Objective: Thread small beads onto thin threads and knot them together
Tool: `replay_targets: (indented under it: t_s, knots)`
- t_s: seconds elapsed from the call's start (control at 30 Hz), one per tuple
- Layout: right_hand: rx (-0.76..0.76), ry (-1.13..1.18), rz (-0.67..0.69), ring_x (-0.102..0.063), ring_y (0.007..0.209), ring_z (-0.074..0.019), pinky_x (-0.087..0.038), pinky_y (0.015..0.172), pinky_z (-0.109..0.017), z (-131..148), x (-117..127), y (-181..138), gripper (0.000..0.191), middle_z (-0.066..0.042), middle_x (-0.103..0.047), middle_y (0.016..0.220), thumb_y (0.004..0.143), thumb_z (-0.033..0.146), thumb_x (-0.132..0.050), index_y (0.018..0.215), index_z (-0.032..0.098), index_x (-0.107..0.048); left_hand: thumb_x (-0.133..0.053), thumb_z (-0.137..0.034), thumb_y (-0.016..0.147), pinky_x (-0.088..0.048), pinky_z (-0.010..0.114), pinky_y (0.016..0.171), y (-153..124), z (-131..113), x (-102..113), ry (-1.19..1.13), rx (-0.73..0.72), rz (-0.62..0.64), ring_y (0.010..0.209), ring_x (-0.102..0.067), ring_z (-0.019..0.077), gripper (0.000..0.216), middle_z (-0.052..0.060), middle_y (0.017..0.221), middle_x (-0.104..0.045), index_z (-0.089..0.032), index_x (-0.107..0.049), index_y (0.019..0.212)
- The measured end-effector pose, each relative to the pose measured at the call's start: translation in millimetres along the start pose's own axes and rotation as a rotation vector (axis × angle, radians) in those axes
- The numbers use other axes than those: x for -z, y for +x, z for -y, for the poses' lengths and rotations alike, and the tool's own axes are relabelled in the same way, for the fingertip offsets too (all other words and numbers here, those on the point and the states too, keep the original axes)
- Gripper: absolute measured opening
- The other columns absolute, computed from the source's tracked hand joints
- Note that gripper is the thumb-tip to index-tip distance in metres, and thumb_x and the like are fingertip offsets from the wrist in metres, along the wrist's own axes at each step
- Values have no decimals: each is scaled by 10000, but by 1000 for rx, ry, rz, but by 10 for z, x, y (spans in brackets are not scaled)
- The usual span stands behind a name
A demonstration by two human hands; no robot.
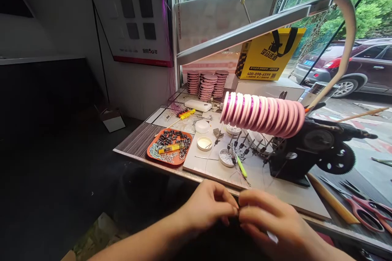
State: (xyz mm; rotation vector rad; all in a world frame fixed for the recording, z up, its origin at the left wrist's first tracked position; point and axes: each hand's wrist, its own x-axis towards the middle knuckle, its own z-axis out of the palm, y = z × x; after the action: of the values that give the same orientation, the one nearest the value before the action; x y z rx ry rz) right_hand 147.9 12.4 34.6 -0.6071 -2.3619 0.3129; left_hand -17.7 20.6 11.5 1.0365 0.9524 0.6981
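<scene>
My left hand (pixel 210 206) and my right hand (pixel 271 216) meet at the table's front edge, fingertips almost touching. Both are closed in a pinch; whatever lies between the fingers is too small and dark to name. A small white scrap (pixel 272 237) shows at my right hand's fingers. Just beyond the hands lies a pale board (pixel 211 171) with a green-handled tool (pixel 241 166) on it. Behind that, a roller of pink ring-shaped coils (pixel 263 114), with purple thread between some rings, is mounted on a black geared machine (pixel 318 142). Weighted hooks hang beneath the roller.
An orange tray (pixel 151 157) of small black and silver parts sits left. Small round dishes (pixel 204 143) stand on the board. Scissors (pixel 364 212) and a wooden stick (pixel 333 200) lie right. Pink spools (pixel 208 85), a yellow bag (pixel 260 59) and a lamp arm (pixel 245 28) are behind.
</scene>
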Motion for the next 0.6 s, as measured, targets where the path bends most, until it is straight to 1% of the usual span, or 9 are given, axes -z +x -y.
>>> replay_targets:
  t_s: [0.03, 0.07, 0.13, 0.2, 0.3, 0.43, 0.53, 0.6]
  knots:
    - [132, -116, -3, -489, 568, -119, -407, 503, -229, -2, -30, -33, 270, -37, -595, 707, 930, 127, -359, 775, 154, -578, -597, -128, 498, -336, 216, 476, 27, -6, 6, -117, 125, 32, 442, -409, 64, 46, -23, 537, -555, -143, -557, 478]
    - [227, -218, -10, -453, 524, -119, -390, 486, -250, -9, -69, -63, 310, -27, -577, 640, 927, 93, -343, 747, 141, -591, -595, -139, 475, -328, 206, 459, 51, -8, 12, -173, 193, 60, 418, -401, 54, 49, -26, 515, -548, -138, -548, 461]
    - [314, -346, -20, -411, 488, -125, -389, 506, -293, -30, -158, -110, 326, -10, -537, 555, 907, 43, -341, 742, 111, -614, -591, -140, 441, -321, 186, 443, 84, -3, 22, -227, 264, 85, 395, -406, 42, 60, -34, 475, -529, -133, -531, 436]
    - [307, -381, -59, -411, 494, -126, -407, 554, -313, -47, -234, -138, 330, -5, -521, 541, 889, 17, -352, 712, 103, -616, -596, -129, 423, -322, 169, 441, 97, 1, 29, -282, 318, 95, 393, -425, 39, 62, -43, 452, -519, -129, -535, 433]
    - [324, -420, -62, -432, 503, -126, -416, 591, -326, -46, -273, -144, 359, -4, -527, 546, 895, 16, -344, 681, 111, -617, -608, -106, 413, -327, 159, 437, 93, -6, 36, -335, 355, 97, 398, -441, 38, 57, -42, 453, -528, -122, -561, 443]
    - [366, -457, -52, -498, 535, -122, -425, 724, -356, -28, -226, -138, 408, -3, -572, 580, 945, 39, -277, 774, 95, -643, -616, -93, 409, -317, 150, 426, 88, -17, 36, -367, 373, 88, 406, -449, 33, 55, -29, 489, -565, -113, -589, 453]
    - [368, -466, -48, -509, 519, -119, -427, 702, -351, -28, -194, -136, 372, -8, -597, 594, 941, 33, -307, 800, 86, -647, -615, -98, 408, -309, 152, 425, 96, -2, 29, -364, 372, 93, 404, -451, 32, 52, -28, 494, -563, -113, -585, 448]
    - [373, -462, -40, -513, 510, -122, -428, 683, -348, -29, -185, -124, 388, -10, -597, 581, 946, 39, -295, 796, 84, -650, -611, -108, 414, -305, 157, 430, 102, 16, 28, -348, 363, 99, 407, -448, 35, 51, -32, 493, -550, -117, -578, 452]
